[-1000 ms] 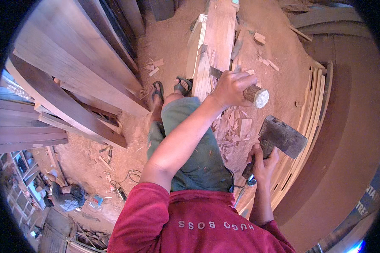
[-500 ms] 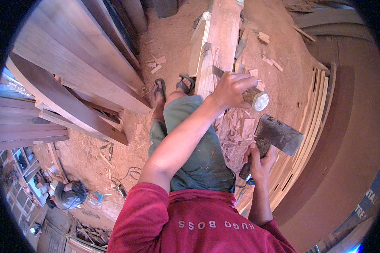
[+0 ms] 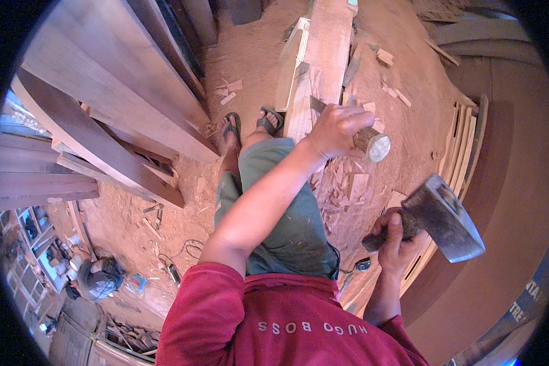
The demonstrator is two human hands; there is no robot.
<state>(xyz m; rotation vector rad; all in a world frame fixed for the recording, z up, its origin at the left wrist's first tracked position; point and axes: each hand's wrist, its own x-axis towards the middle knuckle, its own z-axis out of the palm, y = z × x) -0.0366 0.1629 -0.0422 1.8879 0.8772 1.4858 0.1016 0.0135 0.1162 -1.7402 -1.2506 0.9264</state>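
My left hand [image 3: 337, 131] is closed round a wood chisel. The chisel's handle [image 3: 372, 144], with its pale battered end, sticks out toward me, and its dark blade [image 3: 316, 104] meets the light wooden beam [image 3: 326, 52]. To the right and lower, my right hand [image 3: 401, 244] grips the short dark handle of a hatchet. The broad metal head [image 3: 448, 216] of the hatchet points away to the right, apart from the chisel. Wood chips [image 3: 341, 186] lie scattered beneath both hands.
Large curved planks [image 3: 116, 97] lean at the left. Long stacked boards [image 3: 457, 146] and a big brown panel [image 3: 500, 201] stand at the right. Offcuts lie on the dusty ground. Another person [image 3: 100, 277] is low at the far left, near a cable.
My right hand has swung the hatchet down and to the right, away from the chisel, turning its head. My left hand and the chisel have barely shifted.
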